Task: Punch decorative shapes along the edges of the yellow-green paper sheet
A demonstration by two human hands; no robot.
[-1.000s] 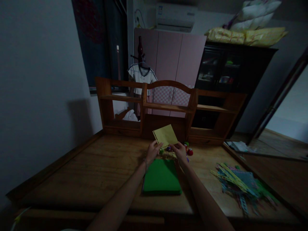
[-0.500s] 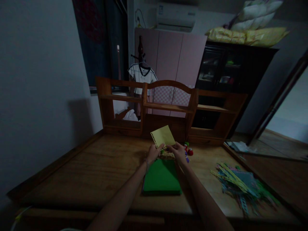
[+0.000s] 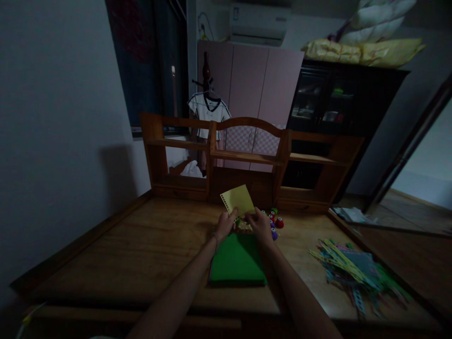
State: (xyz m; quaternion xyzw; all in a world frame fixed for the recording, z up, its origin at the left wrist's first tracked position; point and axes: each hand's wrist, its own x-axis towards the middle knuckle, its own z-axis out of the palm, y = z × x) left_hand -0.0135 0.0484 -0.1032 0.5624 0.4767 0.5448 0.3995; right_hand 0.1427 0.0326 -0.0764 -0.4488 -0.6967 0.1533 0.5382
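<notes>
A yellow sheet of paper with a row of punched holes down its left edge is held up over the desk, tilted. My left hand is closed on its lower left part, thumb on top. At the lower right corner, my right hand pinches the sheet between its fingers. Below the hands lies a thick green stack or pad. Just beyond it, partly hidden by my hands, is a tan patch of small pieces, too dark to make out.
Small red caps or bottles, with purple and green ones, stand beside my right hand. A loose pile of yellow, blue, pink and green strips lies on the desk's right. A wooden shelf unit closes off the desk's back.
My right hand has shifted slightly left along with the sheet's right side, uncovering more of the small coloured things. Both hands keep hold of the sheet.
</notes>
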